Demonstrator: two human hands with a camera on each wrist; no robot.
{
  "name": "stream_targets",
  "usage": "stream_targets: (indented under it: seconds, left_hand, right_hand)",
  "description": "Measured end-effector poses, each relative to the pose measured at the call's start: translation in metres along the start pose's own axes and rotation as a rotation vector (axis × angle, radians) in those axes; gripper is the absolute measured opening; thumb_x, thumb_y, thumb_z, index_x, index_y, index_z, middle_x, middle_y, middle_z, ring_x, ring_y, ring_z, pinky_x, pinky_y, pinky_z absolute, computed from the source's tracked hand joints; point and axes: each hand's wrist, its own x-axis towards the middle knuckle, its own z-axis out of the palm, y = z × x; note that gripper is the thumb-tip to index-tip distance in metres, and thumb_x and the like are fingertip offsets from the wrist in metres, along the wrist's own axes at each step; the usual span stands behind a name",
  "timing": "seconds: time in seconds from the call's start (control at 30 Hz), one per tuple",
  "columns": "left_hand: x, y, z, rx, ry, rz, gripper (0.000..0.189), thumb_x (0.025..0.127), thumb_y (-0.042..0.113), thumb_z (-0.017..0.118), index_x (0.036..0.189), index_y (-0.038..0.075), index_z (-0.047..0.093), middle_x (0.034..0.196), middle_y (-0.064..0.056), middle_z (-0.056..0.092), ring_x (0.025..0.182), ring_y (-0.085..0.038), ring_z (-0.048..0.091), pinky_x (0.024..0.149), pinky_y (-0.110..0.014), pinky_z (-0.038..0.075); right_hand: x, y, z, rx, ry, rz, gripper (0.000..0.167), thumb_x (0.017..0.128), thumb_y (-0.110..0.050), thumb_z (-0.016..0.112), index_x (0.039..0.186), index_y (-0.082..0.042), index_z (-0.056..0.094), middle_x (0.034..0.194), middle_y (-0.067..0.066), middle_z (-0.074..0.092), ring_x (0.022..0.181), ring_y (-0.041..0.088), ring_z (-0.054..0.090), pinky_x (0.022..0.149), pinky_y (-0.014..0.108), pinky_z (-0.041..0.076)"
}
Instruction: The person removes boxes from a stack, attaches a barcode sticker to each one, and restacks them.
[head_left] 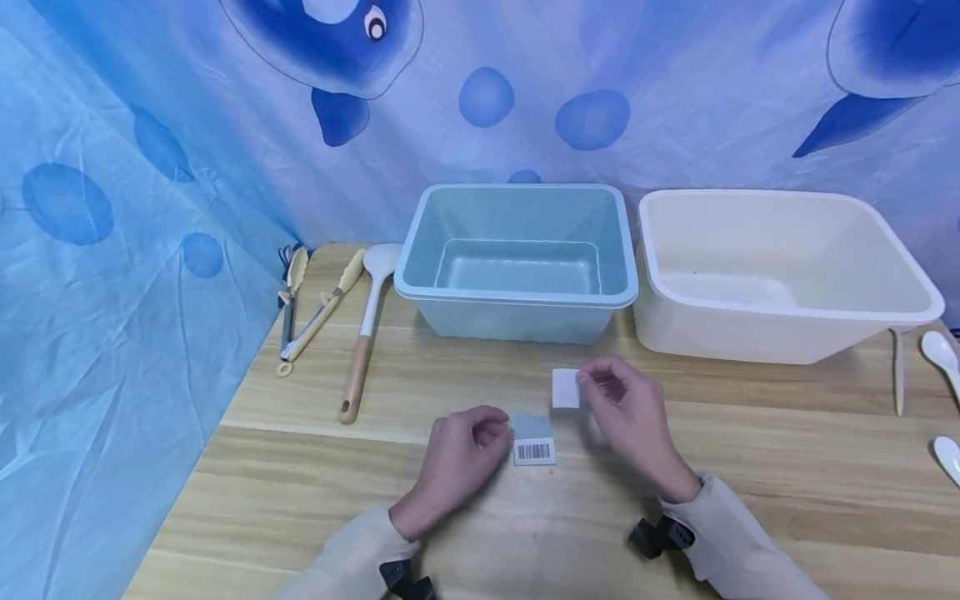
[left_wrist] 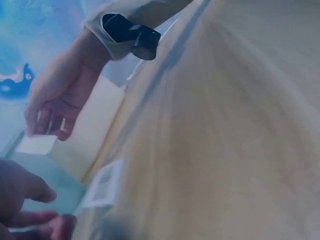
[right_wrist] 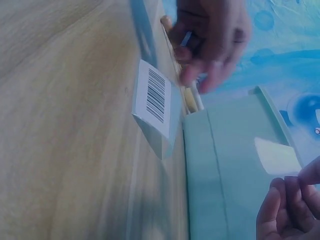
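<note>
Between thumb and fingertips, my right hand [head_left: 626, 417] pinches a small white square of paper [head_left: 565, 388] by its right edge, above the table. The same white paper [right_wrist: 277, 157] shows in the right wrist view, in front of the blue tub's side. On the wood lies a small light blue block [head_left: 531, 427], like a note pad, with a white barcode label [right_wrist: 156, 96] on its near side. Just left of the block, my left hand [head_left: 461, 454] has its fingers loosely bent and holds nothing. A narrow gap separates its fingertips from the block in the right wrist view.
A light blue tub [head_left: 517, 317] and a white tub [head_left: 750, 333] stand along the back. To the left lie tongs [head_left: 322, 321] and a white spatula with a wooden handle [head_left: 358, 375]. White spoons [head_left: 937, 350] lie at the right edge. A blue printed curtain [head_left: 135, 333] surrounds the table.
</note>
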Motion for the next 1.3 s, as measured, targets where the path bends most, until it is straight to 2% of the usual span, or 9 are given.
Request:
stream_targets:
  seconds: [0.07, 0.17, 0.3, 0.5, 0.6, 0.73, 1.0, 1.1, 1.3]
  left_hand:
    - [0.002, 0.005, -0.002, -0.046, 0.003, 0.037, 0.011, 0.084, 0.009, 0.071, 0.094, 0.006, 0.074, 0.078, 0.001, 0.072, 0.066, -0.002, 0.061, 0.061, -0.018, 0.051]
    - [0.004, 0.016, -0.003, -0.177, -0.004, 0.087, 0.009, 0.085, 0.008, 0.071, 0.094, 0.007, 0.074, 0.081, -0.001, 0.073, 0.067, -0.004, 0.061, 0.059, -0.02, 0.052]
    - [0.008, 0.031, 0.002, -0.331, -0.012, 0.108, 0.009, 0.086, 0.009, 0.07, 0.094, 0.007, 0.074, 0.085, -0.004, 0.073, 0.068, -0.007, 0.061, 0.054, -0.02, 0.05]
    - [0.014, 0.041, 0.01, -0.346, 0.058, 0.052, 0.009, 0.086, 0.008, 0.069, 0.093, 0.009, 0.074, 0.087, -0.003, 0.074, 0.074, -0.008, 0.065, 0.06, -0.02, 0.053]
    - [0.016, 0.04, 0.011, -0.34, 0.08, 0.023, 0.01, 0.086, 0.008, 0.069, 0.094, 0.008, 0.074, 0.088, -0.003, 0.074, 0.074, -0.008, 0.066, 0.062, -0.022, 0.054]
    - [0.018, 0.038, 0.012, -0.366, 0.1, 0.017, 0.011, 0.087, 0.008, 0.069, 0.096, 0.008, 0.075, 0.088, -0.004, 0.075, 0.073, -0.01, 0.067, 0.064, -0.022, 0.055]
    - [0.021, 0.038, 0.013, -0.527, 0.092, -0.009, 0.013, 0.089, 0.009, 0.067, 0.099, 0.002, 0.073, 0.09, -0.012, 0.075, 0.073, -0.027, 0.072, 0.067, -0.025, 0.058]
    - [0.022, 0.039, 0.013, -0.569, 0.085, -0.021, 0.013, 0.089, 0.01, 0.068, 0.098, 0.001, 0.072, 0.089, -0.013, 0.074, 0.072, -0.026, 0.072, 0.068, -0.028, 0.059]
    - [0.022, 0.039, 0.013, -0.585, 0.089, -0.041, 0.009, 0.087, 0.007, 0.07, 0.094, 0.002, 0.072, 0.087, -0.014, 0.074, 0.07, -0.015, 0.071, 0.069, -0.034, 0.06]
  right_hand:
    - [0.0, -0.001, 0.0, 0.004, -0.002, -0.002, 0.008, 0.087, 0.003, 0.064, 0.092, -0.002, 0.068, 0.086, 0.008, 0.071, 0.074, 0.006, 0.061, 0.067, 0.019, 0.053]
    - [-0.001, -0.002, 0.002, 0.002, -0.005, -0.02, 0.008, 0.086, 0.004, 0.064, 0.091, -0.002, 0.068, 0.087, 0.008, 0.071, 0.075, 0.007, 0.062, 0.068, 0.02, 0.053]
    - [-0.004, -0.004, 0.006, -0.007, -0.018, -0.088, 0.01, 0.084, 0.005, 0.066, 0.09, -0.002, 0.068, 0.087, 0.007, 0.071, 0.077, 0.01, 0.063, 0.069, 0.022, 0.055]
    - [-0.008, -0.004, 0.012, 0.009, -0.019, -0.185, 0.013, 0.083, 0.008, 0.067, 0.089, -0.003, 0.068, 0.088, 0.006, 0.072, 0.077, 0.012, 0.065, 0.069, 0.023, 0.057]
    - [-0.009, -0.005, 0.012, 0.014, -0.021, -0.196, 0.014, 0.083, 0.008, 0.067, 0.089, -0.004, 0.069, 0.088, 0.005, 0.072, 0.078, 0.013, 0.066, 0.069, 0.023, 0.057]
    - [-0.01, -0.005, 0.013, 0.03, -0.022, -0.226, 0.015, 0.083, 0.008, 0.067, 0.089, -0.005, 0.069, 0.089, 0.005, 0.071, 0.079, 0.012, 0.066, 0.07, 0.024, 0.057]
    - [-0.012, -0.007, 0.011, 0.007, -0.047, -0.384, 0.013, 0.081, 0.003, 0.072, 0.088, -0.008, 0.071, 0.088, 0.004, 0.071, 0.08, 0.009, 0.064, 0.068, 0.017, 0.054]
    - [-0.012, -0.008, 0.011, -0.011, -0.046, -0.432, 0.013, 0.08, 0.001, 0.073, 0.087, -0.009, 0.072, 0.088, 0.002, 0.071, 0.08, 0.01, 0.063, 0.068, 0.018, 0.052]
    - [-0.014, -0.006, 0.014, -0.037, -0.017, -0.508, 0.004, 0.081, -0.005, 0.072, 0.085, -0.007, 0.073, 0.087, 0.002, 0.068, 0.078, 0.014, 0.064, 0.071, 0.015, 0.051]
